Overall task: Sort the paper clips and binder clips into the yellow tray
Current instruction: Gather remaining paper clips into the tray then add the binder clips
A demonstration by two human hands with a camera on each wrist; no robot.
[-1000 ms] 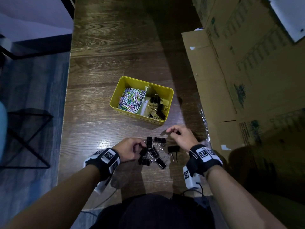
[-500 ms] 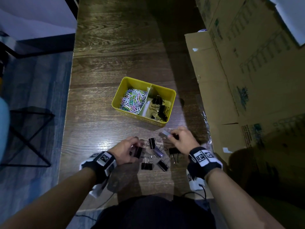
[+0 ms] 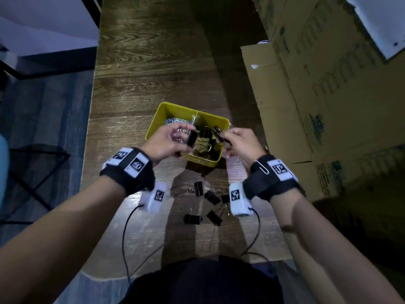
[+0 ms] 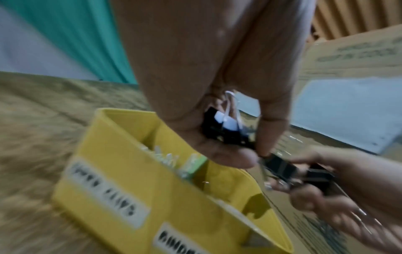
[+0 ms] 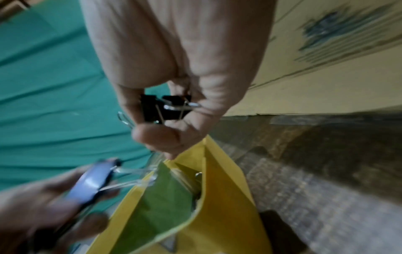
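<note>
Binder clips (image 3: 192,138) are pinched in both the left hand (image 3: 168,141) and the right hand (image 3: 237,140), just over the yellow tray (image 3: 153,128). Best release them low into the right compartment beneath the right hand, clear of the divider.

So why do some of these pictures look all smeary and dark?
Head view: dim room, with the hands' shadows on the brown wooden table. Left wrist view: motion blur smears the labels on the yellow plastic tray. Right wrist view: the left hand is blurred, while the right hand and its black metal binder clips stay sharper.
</note>
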